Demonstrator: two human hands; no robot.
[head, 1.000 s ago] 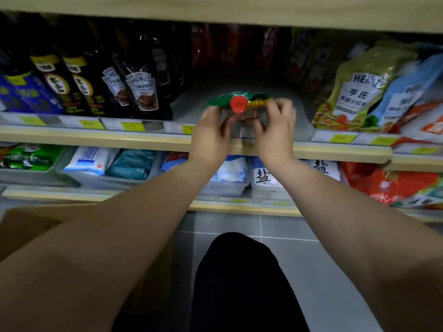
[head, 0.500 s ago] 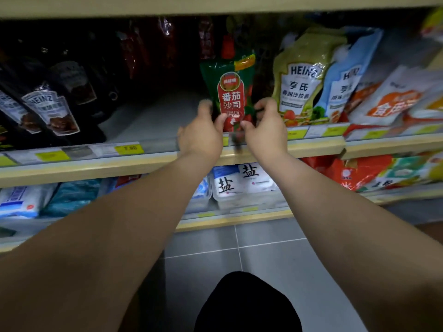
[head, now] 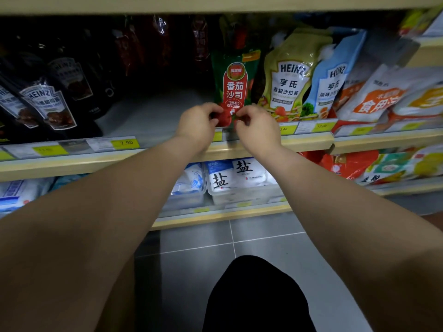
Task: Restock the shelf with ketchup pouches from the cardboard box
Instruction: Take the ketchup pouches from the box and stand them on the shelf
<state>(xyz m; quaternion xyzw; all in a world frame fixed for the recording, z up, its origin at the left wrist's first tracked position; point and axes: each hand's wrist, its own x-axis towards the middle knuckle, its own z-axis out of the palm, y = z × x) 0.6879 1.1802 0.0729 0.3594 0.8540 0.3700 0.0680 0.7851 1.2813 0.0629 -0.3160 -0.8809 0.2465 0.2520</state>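
You stand a ketchup pouch (head: 233, 87) upright at the front of the shelf (head: 153, 116), your left hand (head: 197, 127) and right hand (head: 257, 130) each pinching a bottom corner of it. Let go too soon and it may flop toward 9 o'clock, where only bare shelf lies beside it, or tip toward 6 o'clock over the front lip to the floor; a soft, top-heavy pack likely needs a flattened base. At its 3 o'clock it stands just beside a salad dressing pouch (head: 288, 77), and a hard shove could knock that row askew. Your fingers hide the pouch's base, so whether it sits flat cannot be told. Its cap at 12 o'clock fades into shadow, as do the packs behind it. The cardboard box lies out of frame.
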